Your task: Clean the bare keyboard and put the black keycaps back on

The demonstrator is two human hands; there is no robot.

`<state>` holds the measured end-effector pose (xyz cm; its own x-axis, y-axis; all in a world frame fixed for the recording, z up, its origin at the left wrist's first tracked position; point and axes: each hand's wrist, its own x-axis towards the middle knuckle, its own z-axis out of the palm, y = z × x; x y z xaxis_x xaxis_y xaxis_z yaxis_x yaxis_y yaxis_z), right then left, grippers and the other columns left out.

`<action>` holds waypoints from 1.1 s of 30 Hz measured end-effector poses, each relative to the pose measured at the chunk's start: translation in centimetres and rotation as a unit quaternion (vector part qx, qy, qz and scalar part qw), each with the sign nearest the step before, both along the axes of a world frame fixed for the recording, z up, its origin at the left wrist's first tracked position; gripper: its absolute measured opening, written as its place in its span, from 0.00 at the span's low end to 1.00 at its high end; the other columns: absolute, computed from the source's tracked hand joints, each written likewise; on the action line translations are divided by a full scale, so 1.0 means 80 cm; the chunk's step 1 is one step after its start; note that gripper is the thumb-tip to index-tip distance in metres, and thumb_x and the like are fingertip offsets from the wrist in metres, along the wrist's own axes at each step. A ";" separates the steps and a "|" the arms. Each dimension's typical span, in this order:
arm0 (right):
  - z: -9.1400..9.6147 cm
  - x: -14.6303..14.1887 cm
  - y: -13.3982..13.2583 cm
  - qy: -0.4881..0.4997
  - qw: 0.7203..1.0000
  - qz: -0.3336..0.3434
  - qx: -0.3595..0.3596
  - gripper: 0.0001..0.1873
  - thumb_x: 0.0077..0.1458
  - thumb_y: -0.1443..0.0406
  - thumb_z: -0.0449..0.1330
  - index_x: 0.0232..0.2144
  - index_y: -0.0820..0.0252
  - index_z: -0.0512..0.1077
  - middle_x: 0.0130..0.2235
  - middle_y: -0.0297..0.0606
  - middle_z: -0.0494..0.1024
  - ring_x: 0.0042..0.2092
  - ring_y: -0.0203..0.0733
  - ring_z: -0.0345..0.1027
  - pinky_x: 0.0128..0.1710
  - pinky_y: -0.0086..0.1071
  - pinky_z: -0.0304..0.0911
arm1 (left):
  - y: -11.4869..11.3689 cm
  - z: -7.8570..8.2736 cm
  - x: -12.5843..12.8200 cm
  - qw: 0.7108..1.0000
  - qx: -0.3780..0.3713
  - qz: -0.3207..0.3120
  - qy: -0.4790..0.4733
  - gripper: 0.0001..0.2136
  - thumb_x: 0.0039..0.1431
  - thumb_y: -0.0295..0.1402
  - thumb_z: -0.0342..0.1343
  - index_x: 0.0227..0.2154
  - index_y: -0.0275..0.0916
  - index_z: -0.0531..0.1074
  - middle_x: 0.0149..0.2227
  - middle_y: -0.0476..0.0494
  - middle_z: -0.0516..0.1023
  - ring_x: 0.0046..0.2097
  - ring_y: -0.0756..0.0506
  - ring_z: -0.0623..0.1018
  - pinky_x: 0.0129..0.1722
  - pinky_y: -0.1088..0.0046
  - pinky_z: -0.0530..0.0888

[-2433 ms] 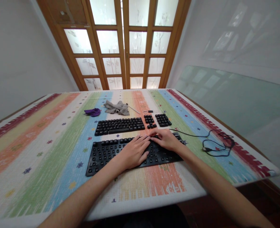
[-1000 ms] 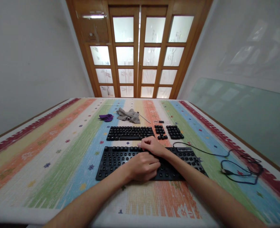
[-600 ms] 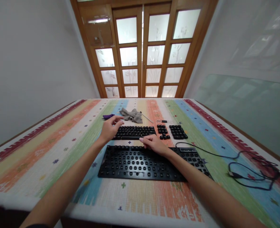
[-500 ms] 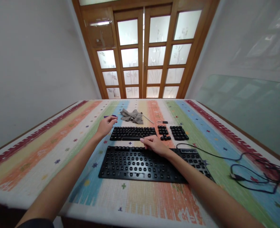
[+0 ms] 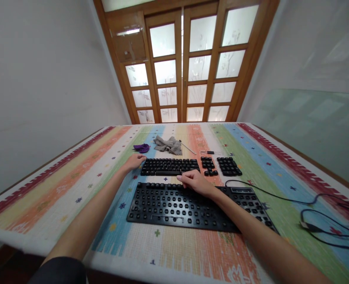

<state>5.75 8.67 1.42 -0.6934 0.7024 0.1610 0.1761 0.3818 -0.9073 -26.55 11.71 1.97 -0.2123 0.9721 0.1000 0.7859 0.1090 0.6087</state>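
My left hand (image 5: 134,162) reaches to the left end of a block of loose black keycaps (image 5: 168,165), its fingers closed on a keycap at the upper corner. Below that block lies a black keyboard (image 5: 168,203), most of its key positions bare, with some keycaps in its top row. Over the keyboard's top edge my right hand (image 5: 197,183) is curled, thumb against fingers. Whatever it may hold is hidden. Two smaller groups of keycaps, a middle group (image 5: 209,165) and a number-pad group (image 5: 229,166), lie to the right.
Behind the keycaps lie a purple bundle (image 5: 141,148), a grey cloth (image 5: 167,145), a thin rod (image 5: 187,147) and a small tool with a black part (image 5: 210,152). A black cable (image 5: 280,199) trails across the striped tablecloth (image 5: 73,213) to the right.
My left hand has come down and right onto the keycap block's corner, uncovering the purple bundle. My right hand stays over the keyboard's top edge. The view has shifted slightly.
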 end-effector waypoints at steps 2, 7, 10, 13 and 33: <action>0.000 0.000 0.000 0.001 1.000 0.001 0.007 0.32 0.55 0.42 0.55 0.14 0.60 0.65 0.16 0.29 0.59 0.22 0.32 0.50 0.25 0.30 0.49 | 0.002 -0.002 -0.001 1.000 -0.003 -0.004 0.003 0.10 0.48 0.38 0.55 0.28 0.40 0.79 0.36 0.45 0.83 0.43 0.40 0.79 0.46 0.69 0.74; 0.000 0.001 0.000 -0.002 1.000 0.003 0.011 0.31 0.56 0.43 0.55 0.14 0.60 0.65 0.16 0.29 0.60 0.22 0.32 0.51 0.25 0.30 0.49 | 0.006 -0.006 -0.003 1.000 -0.011 -0.007 0.002 0.10 0.48 0.39 0.55 0.28 0.41 0.79 0.35 0.46 0.83 0.43 0.40 0.79 0.46 0.68 0.73; -0.001 0.001 0.000 -0.001 1.000 0.006 0.009 0.31 0.56 0.43 0.55 0.14 0.60 0.65 0.17 0.29 0.60 0.22 0.32 0.52 0.26 0.30 0.49 | 0.007 -0.008 -0.004 1.000 -0.016 -0.005 -0.004 0.10 0.48 0.40 0.55 0.27 0.41 0.78 0.31 0.46 0.82 0.40 0.41 0.79 0.43 0.68 0.74; -0.001 0.001 0.000 -0.001 1.000 0.008 0.006 0.31 0.56 0.43 0.55 0.14 0.60 0.65 0.17 0.29 0.59 0.22 0.32 0.51 0.26 0.30 0.49 | 0.007 -0.008 -0.004 1.000 -0.019 -0.002 -0.014 0.08 0.48 0.39 0.57 0.25 0.41 0.77 0.30 0.47 0.81 0.37 0.42 0.79 0.40 0.70 0.74; 0.003 0.003 -0.005 -0.021 1.000 -0.005 0.016 0.29 0.56 0.45 0.55 0.15 0.60 0.66 0.17 0.29 0.59 0.22 0.32 0.50 0.26 0.30 0.49 | -0.023 0.011 -0.003 0.995 0.076 0.041 -0.038 0.08 0.47 0.37 0.56 0.27 0.37 0.72 0.30 0.44 0.79 0.33 0.44 0.78 0.38 0.68 0.73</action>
<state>5.97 8.30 1.63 -0.6928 0.7044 0.1544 0.2169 0.4077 -0.8870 -26.77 9.85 2.82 -0.3033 0.9257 0.2259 0.7286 0.0725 0.6811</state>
